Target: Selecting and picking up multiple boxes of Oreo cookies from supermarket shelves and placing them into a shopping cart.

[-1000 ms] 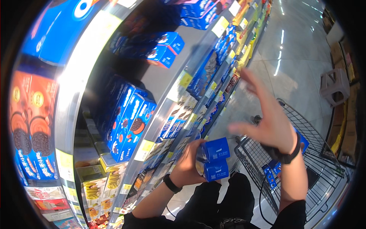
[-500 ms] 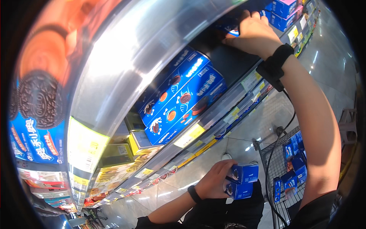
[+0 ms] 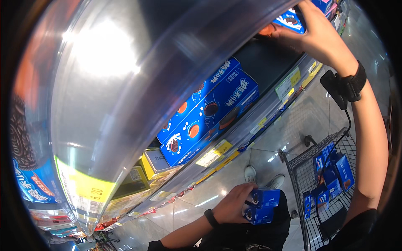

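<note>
Fingers of the right hand [image 3: 318,35] are closing on one blue cardboard biscuit box [image 3: 289,20] on the shelf [image 3: 268,62]; the left hand [image 3: 232,205] is clamping two small blue boxes [image 3: 261,205].

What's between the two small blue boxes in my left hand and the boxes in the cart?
In the head view, only bare shiny floor and the cart's wire wall separate the small blue boxes in the left hand from the cart's boxes.
</note>
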`<action>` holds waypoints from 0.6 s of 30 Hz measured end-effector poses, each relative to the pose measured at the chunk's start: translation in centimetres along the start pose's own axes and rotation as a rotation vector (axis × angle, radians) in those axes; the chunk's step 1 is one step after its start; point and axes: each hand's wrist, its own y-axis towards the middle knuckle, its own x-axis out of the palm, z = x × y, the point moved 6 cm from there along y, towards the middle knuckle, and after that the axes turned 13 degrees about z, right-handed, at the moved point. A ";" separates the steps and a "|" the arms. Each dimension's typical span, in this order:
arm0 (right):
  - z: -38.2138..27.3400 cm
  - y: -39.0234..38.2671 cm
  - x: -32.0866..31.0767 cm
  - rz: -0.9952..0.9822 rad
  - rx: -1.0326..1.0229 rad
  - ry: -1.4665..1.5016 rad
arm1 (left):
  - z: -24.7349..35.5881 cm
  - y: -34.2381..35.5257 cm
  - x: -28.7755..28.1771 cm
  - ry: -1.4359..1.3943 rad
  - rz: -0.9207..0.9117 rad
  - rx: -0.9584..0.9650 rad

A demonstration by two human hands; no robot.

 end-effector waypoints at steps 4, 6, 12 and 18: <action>-0.6 1.6 1.9 -0.188 0.073 0.273 | 0.2 -1.1 -0.6 0.003 0.001 0.019; -1.1 2.8 3.9 -0.248 0.047 0.241 | 0.5 -1.5 -1.1 -0.020 0.013 0.029; -0.7 5.1 9.4 -0.377 -0.012 0.077 | 1.0 -3.2 -1.2 -0.025 -0.012 0.039; -0.3 6.5 13.3 -0.424 -0.079 0.010 | -1.0 -5.2 -1.1 -0.058 0.099 -0.035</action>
